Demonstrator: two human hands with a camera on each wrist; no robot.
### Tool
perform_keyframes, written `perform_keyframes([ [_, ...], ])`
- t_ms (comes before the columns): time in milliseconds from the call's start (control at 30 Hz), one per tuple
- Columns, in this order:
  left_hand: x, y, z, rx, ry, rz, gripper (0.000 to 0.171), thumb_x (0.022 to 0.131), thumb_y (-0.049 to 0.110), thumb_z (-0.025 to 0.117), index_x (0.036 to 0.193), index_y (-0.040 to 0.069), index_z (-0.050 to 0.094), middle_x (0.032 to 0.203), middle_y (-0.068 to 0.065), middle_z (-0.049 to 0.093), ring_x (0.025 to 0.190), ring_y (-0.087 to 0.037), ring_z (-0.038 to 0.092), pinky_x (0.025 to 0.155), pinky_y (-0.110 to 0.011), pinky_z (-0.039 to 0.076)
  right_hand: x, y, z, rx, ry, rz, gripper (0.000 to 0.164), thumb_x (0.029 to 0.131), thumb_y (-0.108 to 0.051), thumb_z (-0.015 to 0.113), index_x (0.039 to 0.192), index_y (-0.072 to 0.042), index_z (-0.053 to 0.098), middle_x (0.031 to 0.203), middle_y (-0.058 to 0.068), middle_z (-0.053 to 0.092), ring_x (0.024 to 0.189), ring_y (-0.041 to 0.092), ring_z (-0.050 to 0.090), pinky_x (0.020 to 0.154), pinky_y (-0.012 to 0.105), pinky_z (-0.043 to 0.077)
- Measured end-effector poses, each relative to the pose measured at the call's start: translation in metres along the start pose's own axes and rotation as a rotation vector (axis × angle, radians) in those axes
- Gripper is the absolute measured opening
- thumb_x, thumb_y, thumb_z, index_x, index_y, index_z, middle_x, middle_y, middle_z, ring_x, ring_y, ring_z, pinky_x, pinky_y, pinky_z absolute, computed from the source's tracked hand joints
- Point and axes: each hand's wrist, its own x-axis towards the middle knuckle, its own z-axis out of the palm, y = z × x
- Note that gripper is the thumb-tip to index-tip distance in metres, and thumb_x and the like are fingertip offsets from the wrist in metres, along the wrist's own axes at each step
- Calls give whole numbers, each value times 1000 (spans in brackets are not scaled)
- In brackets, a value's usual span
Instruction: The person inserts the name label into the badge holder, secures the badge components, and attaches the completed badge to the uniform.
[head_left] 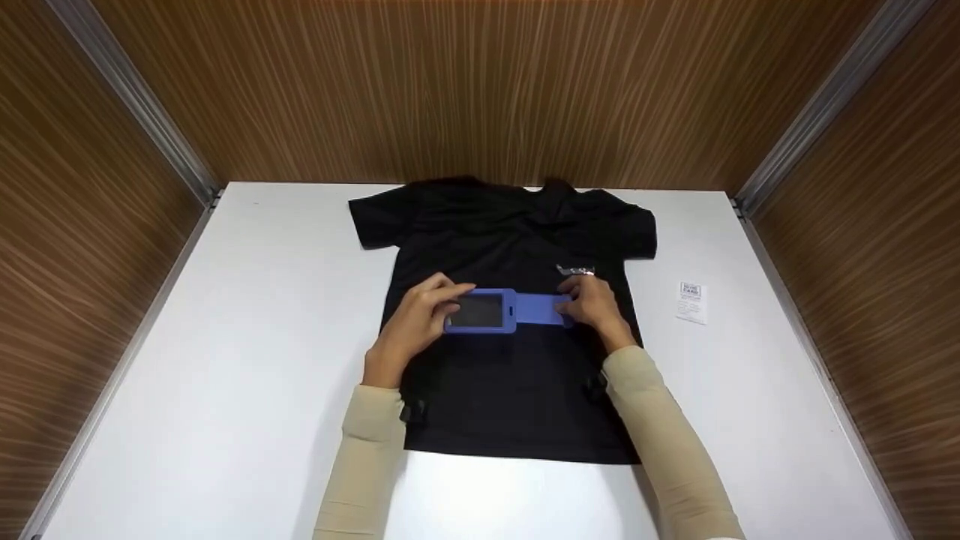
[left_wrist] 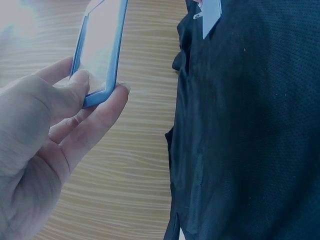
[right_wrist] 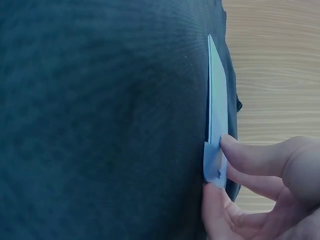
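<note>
A blue card holder with a clear window point(head_left: 484, 311) is held over a black short-sleeved shirt point(head_left: 517, 397). My left hand point(head_left: 416, 319) grips its left end, thumb on the front and fingers behind, as the left wrist view shows. From the holder's right end a flat blue slide point(head_left: 538, 309) sticks out in line with it. My right hand point(head_left: 592, 300) pinches the slide's outer end. In the right wrist view the slide point(right_wrist: 217, 100) appears nearly edge-on between thumb and fingers. A silvery clip-like piece point(head_left: 576, 271) shows just beyond the right fingers.
The shirt lies spread on a white table point(head_left: 262, 337), its collar toward the back wall. A small white printed card point(head_left: 690, 302) lies right of the shirt. Wood-patterned panels point(head_left: 480, 90) enclose the table at the back and both sides.
</note>
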Motion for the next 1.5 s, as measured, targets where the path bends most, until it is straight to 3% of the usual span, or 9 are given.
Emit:
perform_keyframes([
  [233, 0, 0, 1, -5, -6, -11, 38, 97, -4, 64, 132, 9, 72, 99, -12, 65, 81, -20, 60, 73, -35, 54, -1, 2, 0, 2, 2, -10, 34, 81, -13, 83, 112, -2, 76, 108, 23, 75, 105, 40, 68, 96, 55, 51],
  [500, 0, 1, 1, -4, -7, -11, 39, 97, -4, 64, 132, 12, 72, 98, -12, 65, 81, -19, 60, 74, -34, 54, -1, 2, -4, -28, -24, -13, 35, 82, -17, 83, 113, -4, 75, 115, 24, 73, 110, 42, 67, 96, 57, 51],
  [633, 0, 1, 1, -5, -10, -7, 39, 97, -5, 63, 132, 12, 72, 98, -12, 65, 80, -19, 59, 73, -33, 53, -1, 6, -12, -31, -13, -57, 32, 83, -16, 82, 110, -3, 75, 111, 24, 75, 108, 42, 68, 95, 57, 51],
  [833, 0, 0, 2, 2, 1, 12, 38, 97, -6, 64, 130, 10, 73, 97, -14, 65, 80, -20, 60, 74, -34, 54, 2, 24, -36, 0, 52, -130, 24, 84, -7, 76, 105, 3, 75, 101, 26, 75, 97, 42, 70, 88, 51, 52],
  [1100, 1, 0, 3, 2, -6, 8, 37, 97, -3, 64, 131, 10, 72, 97, -11, 65, 81, -20, 62, 75, -34, 55, 2, 64, -83, -23, 110, -62, 25, 88, -4, 69, 111, 5, 73, 109, 30, 73, 101, 45, 70, 79, 35, 51],
  [1333, 0, 0, 4, -1, -8, -6, 35, 98, -3, 63, 129, 10, 73, 96, -10, 66, 82, -18, 61, 75, -34, 55, -2, 101, -117, -86, 153, -65, 28, 87, -2, 63, 112, 8, 71, 116, 36, 68, 106, 52, 64, 92, 56, 49],
  [1500, 0, 0, 3, -8, -18, -25, 36, 97, -5, 63, 129, 8, 73, 97, -11, 66, 84, -20, 62, 77, -36, 56, -4, 122, -130, -102, 142, -13, 33, 87, 3, 56, 117, 10, 69, 126, 39, 61, 122, 56, 54, 106, 65, 42],
])
